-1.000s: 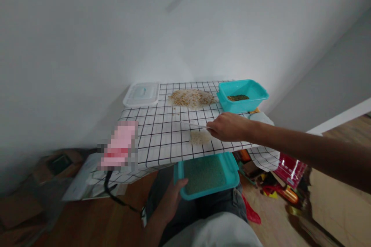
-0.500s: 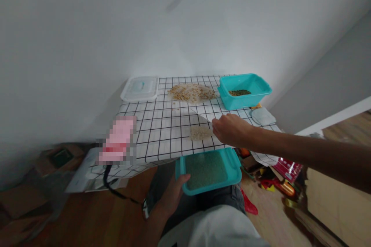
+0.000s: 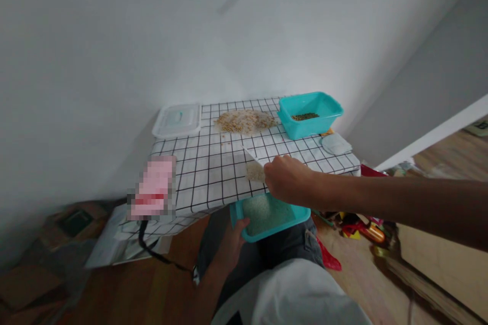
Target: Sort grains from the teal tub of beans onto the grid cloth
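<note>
My right hand (image 3: 286, 180) is closed on a white card (image 3: 252, 155), held on edge against a small pile of pale grains (image 3: 254, 171) near the front edge of the checked table (image 3: 206, 167). Below that edge my left hand (image 3: 233, 244) grips the left rim of a teal tray (image 3: 263, 213) that holds pale greenish grains. The tray rests over my lap. A larger heap of mixed grains (image 3: 244, 121) lies at the back of the table.
A teal tub (image 3: 309, 111) with dark green beans stands at the back right. A clear lidded box (image 3: 177, 121) sits back left. A pink blurred item (image 3: 153, 189) lies front left, a pale pad (image 3: 335, 143) right. Clutter covers the floor to the right.
My right hand has drawn the card and the small grain pile toward the table's front edge. The teal tray has come closer under that edge.
</note>
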### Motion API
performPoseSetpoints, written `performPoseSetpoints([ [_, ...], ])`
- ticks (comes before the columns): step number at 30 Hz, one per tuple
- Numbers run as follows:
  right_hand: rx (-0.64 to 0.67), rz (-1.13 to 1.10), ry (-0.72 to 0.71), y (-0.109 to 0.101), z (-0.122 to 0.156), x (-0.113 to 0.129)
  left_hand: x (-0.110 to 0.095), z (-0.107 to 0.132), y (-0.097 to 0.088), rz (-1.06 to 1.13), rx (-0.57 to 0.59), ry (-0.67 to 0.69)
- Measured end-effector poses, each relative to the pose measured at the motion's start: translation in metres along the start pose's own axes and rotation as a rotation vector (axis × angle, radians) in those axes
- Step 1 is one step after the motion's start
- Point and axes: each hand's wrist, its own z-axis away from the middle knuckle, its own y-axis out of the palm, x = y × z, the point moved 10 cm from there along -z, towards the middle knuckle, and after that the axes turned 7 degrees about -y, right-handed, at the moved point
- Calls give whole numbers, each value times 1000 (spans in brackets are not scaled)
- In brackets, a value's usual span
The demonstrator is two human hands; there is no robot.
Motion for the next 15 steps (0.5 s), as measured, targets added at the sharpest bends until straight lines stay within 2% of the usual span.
performPoseSetpoints([
  [4, -79, 18, -23, -20, -9, -1, 1, 3, 5, 62, 49, -39],
  [9, -173, 48, -43, -48, -32, -24, -5, 8, 3, 11, 53, -4],
  [11, -155, 70, -128, -48, -41, -32, -8, 9, -2, -63, 27, 28],
  [15, -116, 81, -286, -33, -50, -45, -7, 8, -6, -110, 37, 14],
])
